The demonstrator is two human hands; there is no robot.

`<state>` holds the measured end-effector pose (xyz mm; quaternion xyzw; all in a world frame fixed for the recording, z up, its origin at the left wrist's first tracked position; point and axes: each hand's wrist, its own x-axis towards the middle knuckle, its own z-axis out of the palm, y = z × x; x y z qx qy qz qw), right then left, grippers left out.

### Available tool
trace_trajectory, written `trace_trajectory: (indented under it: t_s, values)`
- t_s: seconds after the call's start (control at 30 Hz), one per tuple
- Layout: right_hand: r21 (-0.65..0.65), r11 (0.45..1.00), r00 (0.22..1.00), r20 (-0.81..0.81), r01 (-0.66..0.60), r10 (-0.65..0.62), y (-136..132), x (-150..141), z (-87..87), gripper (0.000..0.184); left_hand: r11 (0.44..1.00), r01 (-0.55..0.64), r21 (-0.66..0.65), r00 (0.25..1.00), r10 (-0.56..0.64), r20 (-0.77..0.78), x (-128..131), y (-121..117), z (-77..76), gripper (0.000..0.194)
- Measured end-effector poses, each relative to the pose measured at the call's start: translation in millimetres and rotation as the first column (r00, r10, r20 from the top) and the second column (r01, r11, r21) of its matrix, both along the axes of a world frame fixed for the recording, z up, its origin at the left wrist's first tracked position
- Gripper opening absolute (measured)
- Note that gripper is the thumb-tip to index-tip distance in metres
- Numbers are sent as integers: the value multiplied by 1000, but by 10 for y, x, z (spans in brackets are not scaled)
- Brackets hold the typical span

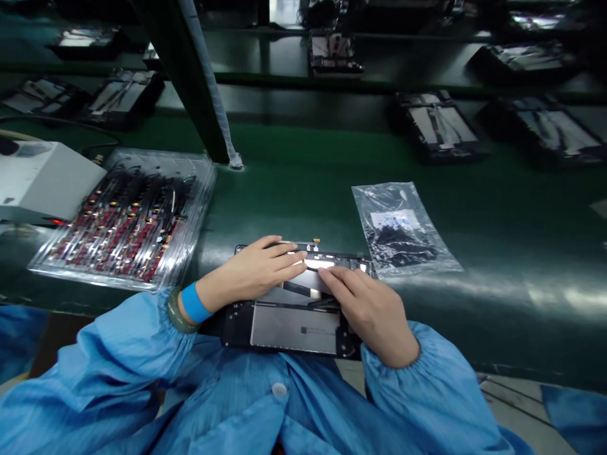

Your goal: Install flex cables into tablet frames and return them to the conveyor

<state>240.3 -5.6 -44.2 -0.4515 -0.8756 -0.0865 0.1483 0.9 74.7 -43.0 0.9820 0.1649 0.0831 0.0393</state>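
An opened electronic device (296, 327), black-framed with a silvery rectangular panel, lies at the table's front edge close to my body. My left hand (258, 268) rests on its far left part, fingers stretched out and spread to the right. My right hand (367, 303) is over the right part, thumb and index finger pinched together at the inner edge near a bright strip. Whatever is between those fingertips is too small to make out. A dark flat cable (298, 289) crosses the silvery inside between my hands. Beyond my left fingers, a small gold-ended connector (316, 241) sticks out.
A clear plastic tray (202, 183) of red and black circuit parts stands left, beside a white box-shaped unit (52, 177). Right of the device lies a clear bag (403, 237) of small black parts. A dark post (190, 82) rises behind. More opened devices (439, 123) sit on the conveyor.
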Motion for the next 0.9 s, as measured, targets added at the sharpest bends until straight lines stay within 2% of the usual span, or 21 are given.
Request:
trace_trajectory:
  t_s: [0.2,0.47,0.77,0.9]
  values:
    - [19,1000,1000,-9,5,-5,20,5,-22,31,999,-19,-29,999,20,29,1,4,-22,35]
    - [11,1000,1000,-23,9,-9,4,21,-5,30,999,-41,-30,999,41,-14,37,-24,-20,40]
    - [81,997,1000,9,17,-18,13,41,-52,27,998,-50,29,997,51,-53,47,-64,-6,39]
    - [55,998,1000,2,19,-19,7,38,-60,28,997,-52,62,996,57,-72,65,-76,15,38]
